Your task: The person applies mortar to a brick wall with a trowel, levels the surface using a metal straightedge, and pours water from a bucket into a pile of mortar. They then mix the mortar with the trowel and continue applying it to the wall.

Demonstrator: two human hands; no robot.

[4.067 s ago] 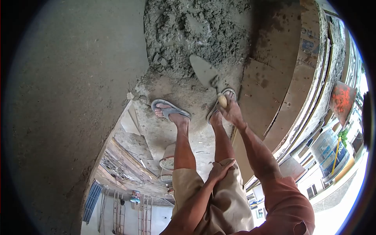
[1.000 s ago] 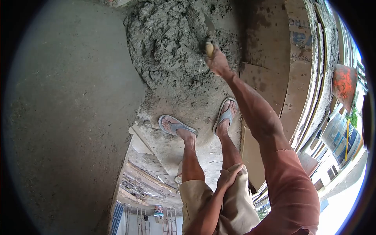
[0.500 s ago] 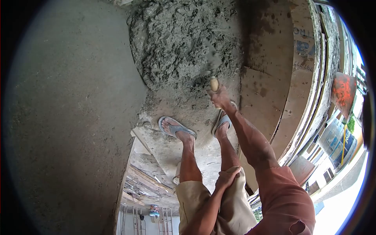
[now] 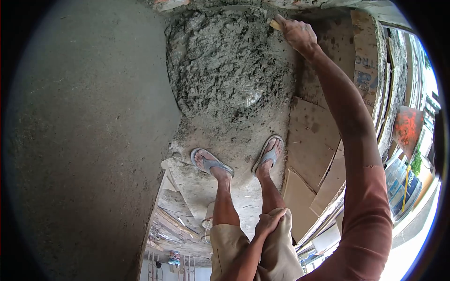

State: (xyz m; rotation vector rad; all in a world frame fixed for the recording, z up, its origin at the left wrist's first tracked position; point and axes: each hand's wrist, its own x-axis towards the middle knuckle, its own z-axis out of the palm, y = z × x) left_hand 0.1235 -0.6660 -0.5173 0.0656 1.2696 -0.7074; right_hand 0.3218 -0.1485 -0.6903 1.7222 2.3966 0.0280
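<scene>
My right hand (image 4: 299,35) is closed around the wooden handle (image 4: 275,25) of a trowel, at the far right edge of a heap of wet mortar (image 4: 225,65). The trowel's blade is hard to tell apart from the grey mix. The heap is lumpy, with a shiny wet spot near its lower right. My left hand (image 4: 269,223) grips my right knee over the beige shorts (image 4: 276,248), its fingers partly hidden.
A smooth grey cement surface (image 4: 89,117) lies along the left. Boards (image 4: 311,136) line the right side. My sandalled feet (image 4: 211,161) stand just below the heap. An orange-stained container (image 4: 408,126) and a labelled bucket (image 4: 401,180) are at far right.
My right hand has moved up and to the right with the trowel, from the heap's near edge to its far right edge. My left hand stays on the knee.
</scene>
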